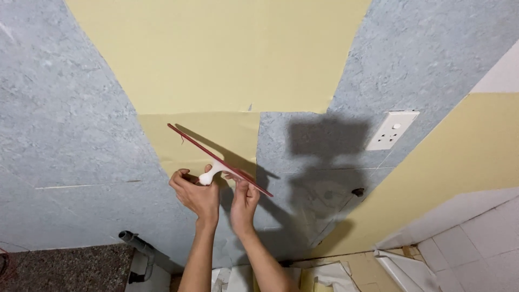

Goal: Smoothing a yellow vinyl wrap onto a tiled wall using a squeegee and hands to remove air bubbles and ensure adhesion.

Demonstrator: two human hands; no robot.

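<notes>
Both hands are raised to the wall (65,119), working a squeegee (219,160) over a yellow sheet (216,59) stuck on the blue-grey surface. The left hand (195,193) is closed around the squeegee's white handle (210,174), fingers curled tight on it; the right hand (244,199) is half open, fingertips pinched up against the red blade from below — seemingly to steady it and add pressure. The blade runs on a slant from about 10 o'clock to 4 o'clock, its edge pressed flat on the lower yellow panel, which suits smoothing the sheet against the wall.

The squeegee sits just above both hands, at their 12 o'clock; the handle drops from mid-blade into the left palm, while the blade's lower end overhangs the right hand toward 3 o'clock. Their shadow falls on the wall at 3 o'clock.

Farther off at 2 o'clock a white socket (391,130) is set in the wall; at 7 o'clock a grey pipe (138,244) pokes out above a speckled bench (65,270); scraps of backing (330,276) lie at 5 o'clock — near pale tiles (476,238).
</notes>
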